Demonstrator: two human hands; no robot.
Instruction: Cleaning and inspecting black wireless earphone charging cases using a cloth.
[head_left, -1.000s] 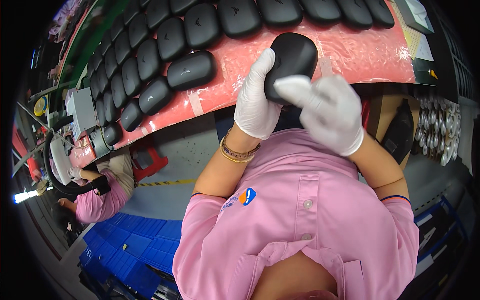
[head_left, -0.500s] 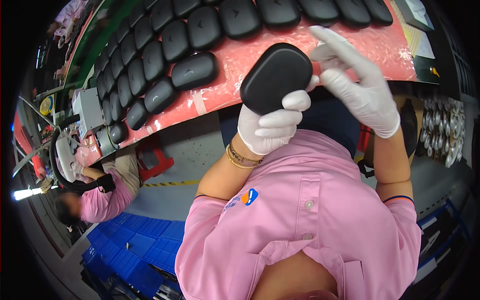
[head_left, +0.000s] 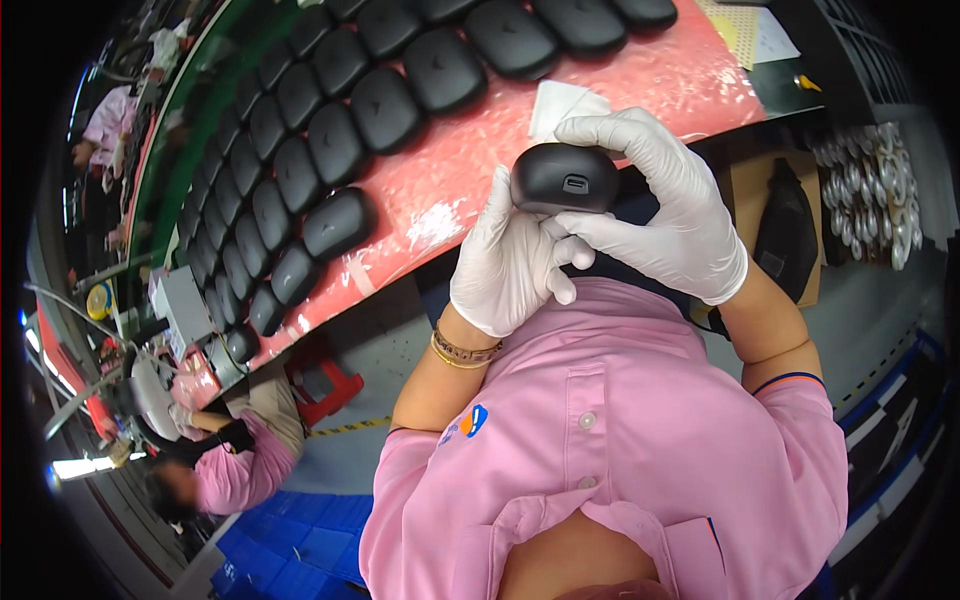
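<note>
Between my gloved hands is a rounded black case [head_left: 555, 165], turned so its end with a small rectangular opening faces me. My right hand [head_left: 675, 205] grips it, forefinger over the top and thumb along the underside. My left hand [head_left: 510, 265] supports it from the left, the thumb up against its side and the other fingers curled below. Both hands wear white gloves. Just beyond the case, a folded white cloth or paper [head_left: 562, 104] lies on the pink-covered table [head_left: 440, 195].
Rows of similar black cases [head_left: 390, 108] cover the table ahead and to the left. A grey box [head_left: 185, 308] stands at the table's left end, near a seated person in pink [head_left: 245, 470]. A red stool [head_left: 325, 390] is under the edge. An open cardboard box [head_left: 745, 190] sits to the right.
The case has tipped from its broad face to its end, and my right hand has closed on it. My left hand has loosened to a supporting hold. The view has shifted; the white cloth or paper now shows.
</note>
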